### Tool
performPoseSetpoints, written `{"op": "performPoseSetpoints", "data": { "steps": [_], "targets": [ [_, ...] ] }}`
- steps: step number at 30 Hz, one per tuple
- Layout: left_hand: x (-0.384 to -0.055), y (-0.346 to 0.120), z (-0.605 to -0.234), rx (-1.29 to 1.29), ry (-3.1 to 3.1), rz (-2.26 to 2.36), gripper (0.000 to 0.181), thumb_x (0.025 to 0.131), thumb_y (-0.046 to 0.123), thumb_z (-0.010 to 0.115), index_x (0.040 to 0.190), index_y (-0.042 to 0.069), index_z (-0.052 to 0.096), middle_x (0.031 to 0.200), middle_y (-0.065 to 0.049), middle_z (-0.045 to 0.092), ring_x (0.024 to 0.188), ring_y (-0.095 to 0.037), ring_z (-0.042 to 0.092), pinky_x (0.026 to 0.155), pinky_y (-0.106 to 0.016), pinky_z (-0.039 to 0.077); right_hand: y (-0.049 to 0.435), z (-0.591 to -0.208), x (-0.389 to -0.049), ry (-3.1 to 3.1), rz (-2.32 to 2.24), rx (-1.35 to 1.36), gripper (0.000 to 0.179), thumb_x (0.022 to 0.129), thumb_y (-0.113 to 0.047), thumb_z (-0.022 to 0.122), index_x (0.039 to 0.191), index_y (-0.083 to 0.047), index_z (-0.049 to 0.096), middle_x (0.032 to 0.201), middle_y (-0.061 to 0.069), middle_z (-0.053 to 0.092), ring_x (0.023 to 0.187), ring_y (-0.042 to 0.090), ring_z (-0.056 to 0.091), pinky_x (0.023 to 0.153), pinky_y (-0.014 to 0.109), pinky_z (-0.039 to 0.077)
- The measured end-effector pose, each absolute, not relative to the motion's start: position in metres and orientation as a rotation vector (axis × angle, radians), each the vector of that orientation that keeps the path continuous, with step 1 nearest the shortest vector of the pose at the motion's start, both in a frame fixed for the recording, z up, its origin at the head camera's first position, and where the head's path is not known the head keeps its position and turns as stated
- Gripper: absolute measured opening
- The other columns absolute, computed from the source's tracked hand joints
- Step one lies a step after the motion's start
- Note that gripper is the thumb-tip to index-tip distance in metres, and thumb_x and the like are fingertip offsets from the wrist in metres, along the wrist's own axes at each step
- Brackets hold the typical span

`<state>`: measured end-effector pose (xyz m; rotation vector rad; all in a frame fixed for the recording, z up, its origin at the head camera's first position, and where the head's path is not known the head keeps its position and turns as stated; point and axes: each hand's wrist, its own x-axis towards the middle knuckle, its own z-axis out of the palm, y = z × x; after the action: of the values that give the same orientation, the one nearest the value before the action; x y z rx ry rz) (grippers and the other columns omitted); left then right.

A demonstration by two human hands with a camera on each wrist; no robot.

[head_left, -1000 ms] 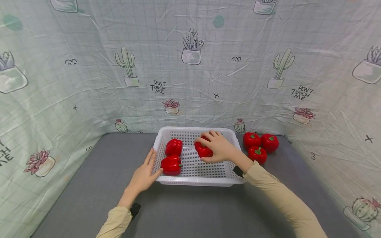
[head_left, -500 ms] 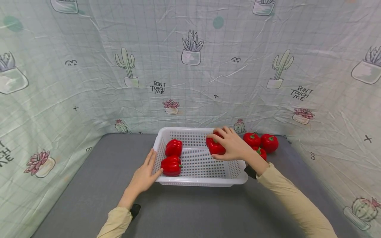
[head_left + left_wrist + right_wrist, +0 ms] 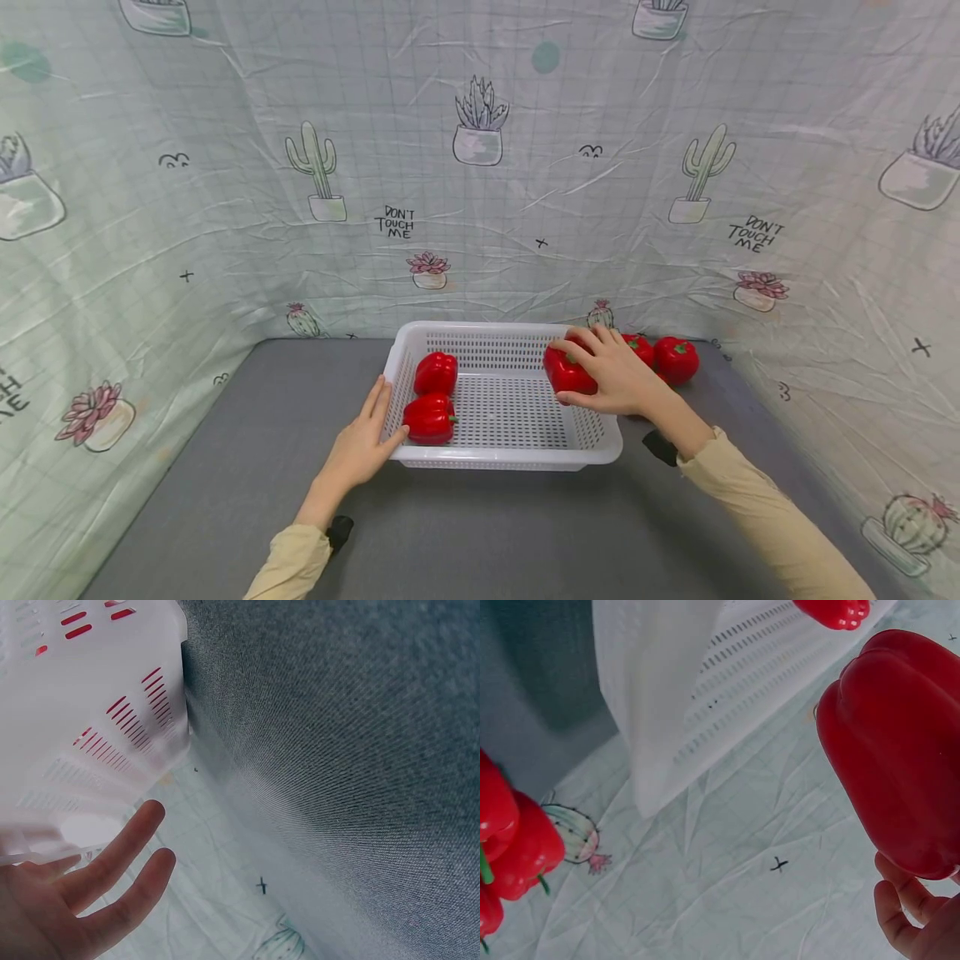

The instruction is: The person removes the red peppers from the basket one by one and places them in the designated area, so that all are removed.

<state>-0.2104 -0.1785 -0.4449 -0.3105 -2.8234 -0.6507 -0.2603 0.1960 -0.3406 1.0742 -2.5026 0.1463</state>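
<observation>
My right hand (image 3: 622, 379) grips a glossy red bell pepper (image 3: 567, 371) over the right side of a white perforated plastic basket (image 3: 495, 456). The same pepper looms large in the right wrist view, with fingertips (image 3: 892, 911) at its lower end. Along the basket's left rim rests my left hand (image 3: 358, 446), fingers extended and thumb at the front corner. Inside, on the left, lie two more red peppers, a rear one (image 3: 435, 374) and a front one (image 3: 429, 419) with its green stem pointing right.
Right of the basket sit several red peppers (image 3: 677, 360), partly hidden behind the right hand; the right wrist view shows them clustered (image 3: 529, 847). The grey table (image 3: 480, 533) ends at a cactus-print cloth (image 3: 517, 275) at the back and sides.
My right hand has carried its pepper rightward, from above the basket's middle to near its right rim. The left hand, the basket and the two peppers in it have stayed put.
</observation>
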Motion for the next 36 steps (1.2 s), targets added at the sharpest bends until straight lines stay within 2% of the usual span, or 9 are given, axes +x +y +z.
{"op": "performPoseSetpoints", "data": {
  "steps": [14,21,31,36],
  "targets": [
    [-0.210,-0.179,-0.444,-0.311,-2.820,-0.654,0.074,0.083,0.036,0.054,0.141,0.002,0.022,0.148,-0.016,0.019,0.110,-0.036,0.053,0.077,-0.049,0.050,0.226,-0.348,-0.250,-2.474,0.140,0.952,0.072,0.061,-0.046,0.074,0.123,-0.021,0.046,0.119,0.009,0.048,0.102,0.026,0.042,0.080,0.049,0.045],
    [-0.210,-0.178,-0.444,-0.309,-2.818,-0.659,0.075,0.083,0.036,0.055,0.141,0.002,0.022,0.148,-0.016,0.019,0.109,-0.035,0.054,0.077,-0.049,0.050,0.250,-0.360,-0.246,-2.468,0.167,0.832,0.079,0.057,-0.043,0.077,0.124,-0.015,0.046,0.119,0.012,0.047,0.103,0.031,0.042,0.080,0.051,0.041],
    [-0.211,-0.178,-0.444,-0.313,-2.815,-0.666,0.074,0.083,0.035,0.054,0.141,0.002,0.022,0.148,-0.015,0.019,0.109,-0.035,0.054,0.077,-0.049,0.050,0.286,-0.377,-0.241,-2.431,0.194,0.711,0.080,0.051,-0.032,0.081,0.121,-0.013,0.048,0.116,0.015,0.045,0.104,0.032,0.039,0.074,0.048,0.038],
    [-0.210,-0.178,-0.445,-0.306,-2.821,-0.662,0.074,0.083,0.035,0.054,0.141,0.002,0.022,0.148,-0.015,0.018,0.109,-0.034,0.054,0.077,-0.048,0.050,0.302,-0.385,-0.238,-2.426,0.196,0.665,0.078,0.051,-0.027,0.079,0.120,-0.011,0.048,0.116,0.016,0.045,0.100,0.033,0.039,0.072,0.048,0.037]
  ]
}}
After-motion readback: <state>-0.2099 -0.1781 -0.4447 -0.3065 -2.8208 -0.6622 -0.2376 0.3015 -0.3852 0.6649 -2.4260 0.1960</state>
